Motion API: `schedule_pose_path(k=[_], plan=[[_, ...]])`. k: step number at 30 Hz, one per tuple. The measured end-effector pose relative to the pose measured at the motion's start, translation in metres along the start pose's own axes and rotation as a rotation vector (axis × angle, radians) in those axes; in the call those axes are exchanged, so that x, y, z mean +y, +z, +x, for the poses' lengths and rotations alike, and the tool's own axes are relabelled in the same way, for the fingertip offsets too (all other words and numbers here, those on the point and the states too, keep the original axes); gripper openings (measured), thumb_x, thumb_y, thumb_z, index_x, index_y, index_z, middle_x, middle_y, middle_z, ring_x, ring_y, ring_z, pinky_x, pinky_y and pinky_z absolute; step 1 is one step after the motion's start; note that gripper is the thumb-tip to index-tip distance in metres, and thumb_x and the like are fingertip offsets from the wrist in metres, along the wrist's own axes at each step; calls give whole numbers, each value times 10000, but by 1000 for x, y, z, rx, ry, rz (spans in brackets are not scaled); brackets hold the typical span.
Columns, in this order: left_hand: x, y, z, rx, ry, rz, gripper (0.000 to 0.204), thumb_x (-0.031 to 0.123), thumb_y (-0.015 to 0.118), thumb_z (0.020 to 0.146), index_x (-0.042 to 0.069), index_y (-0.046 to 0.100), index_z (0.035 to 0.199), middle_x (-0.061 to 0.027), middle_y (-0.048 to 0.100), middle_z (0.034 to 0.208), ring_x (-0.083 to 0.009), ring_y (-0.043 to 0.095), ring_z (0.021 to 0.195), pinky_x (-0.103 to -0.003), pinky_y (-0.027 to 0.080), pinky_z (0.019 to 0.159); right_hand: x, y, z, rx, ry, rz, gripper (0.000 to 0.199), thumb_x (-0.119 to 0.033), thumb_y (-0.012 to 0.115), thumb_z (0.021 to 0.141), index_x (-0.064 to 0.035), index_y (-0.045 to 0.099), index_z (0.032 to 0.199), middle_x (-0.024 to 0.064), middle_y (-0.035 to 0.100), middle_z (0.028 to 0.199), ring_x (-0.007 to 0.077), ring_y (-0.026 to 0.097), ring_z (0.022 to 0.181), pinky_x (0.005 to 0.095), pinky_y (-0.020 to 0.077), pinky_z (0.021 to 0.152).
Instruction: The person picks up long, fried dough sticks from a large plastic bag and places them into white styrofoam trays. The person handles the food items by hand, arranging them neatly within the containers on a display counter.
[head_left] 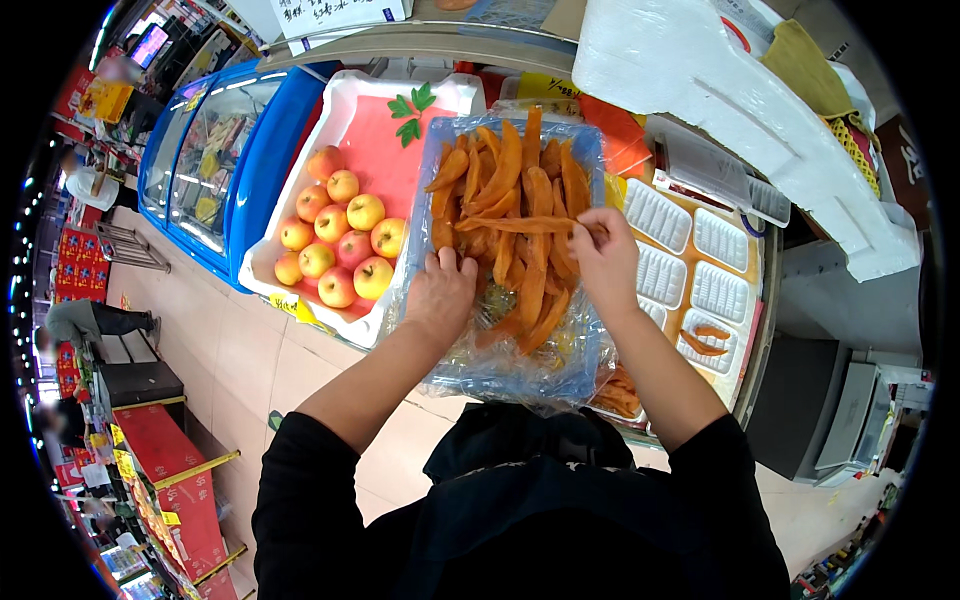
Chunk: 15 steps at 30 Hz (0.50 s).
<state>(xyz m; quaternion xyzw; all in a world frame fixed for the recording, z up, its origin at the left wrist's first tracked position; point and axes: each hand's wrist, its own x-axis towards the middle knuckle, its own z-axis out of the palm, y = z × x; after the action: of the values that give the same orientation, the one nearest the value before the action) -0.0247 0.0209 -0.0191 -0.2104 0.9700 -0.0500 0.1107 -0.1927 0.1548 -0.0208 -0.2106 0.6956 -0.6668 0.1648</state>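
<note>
A blue box (pixel 585 385) lined with clear plastic holds a heap of long orange dried sweet potato strips (pixel 505 165). My right hand (pixel 607 255), at the box's right side, pinches the end of one strip (pixel 525 225) that lies crosswise over the heap. Over the left part of the box, my left hand (pixel 440 295) has its fingers bent down beside the strips and the plastic liner. Its fingertips are hidden, so what they grip cannot be made out.
Right of the box lie white plastic trays (pixel 720 293), one with a few strips in it. On the left are apples (pixel 335 225) in a white foam box (pixel 262 262), beside a blue display freezer (pixel 255 150). A white foam panel (pixel 690 90) leans at the upper right.
</note>
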Motion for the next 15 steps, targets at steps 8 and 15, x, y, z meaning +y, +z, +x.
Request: schedule_pose_path(k=[8,15], plan=[[2,1,9,-59,-70,17,345,102,626,771,26,467,1067,-171,498,1035,-321,542,987,-347,516,759,-16,-14,-44,-191,-461,-532,175,-75,688,690,-72,546,792,84,520,887,291,540,823,386,453,725],[-2,0,15,-15,-186,-195,553,200,686,755,-3,425,1198,-184,521,1067,-353,530,1038,-385,519,801,1,-17,-62,-348,-640,-826,94,-76,634,701,-77,549,740,71,492,829,249,514,845,366,386,768]])
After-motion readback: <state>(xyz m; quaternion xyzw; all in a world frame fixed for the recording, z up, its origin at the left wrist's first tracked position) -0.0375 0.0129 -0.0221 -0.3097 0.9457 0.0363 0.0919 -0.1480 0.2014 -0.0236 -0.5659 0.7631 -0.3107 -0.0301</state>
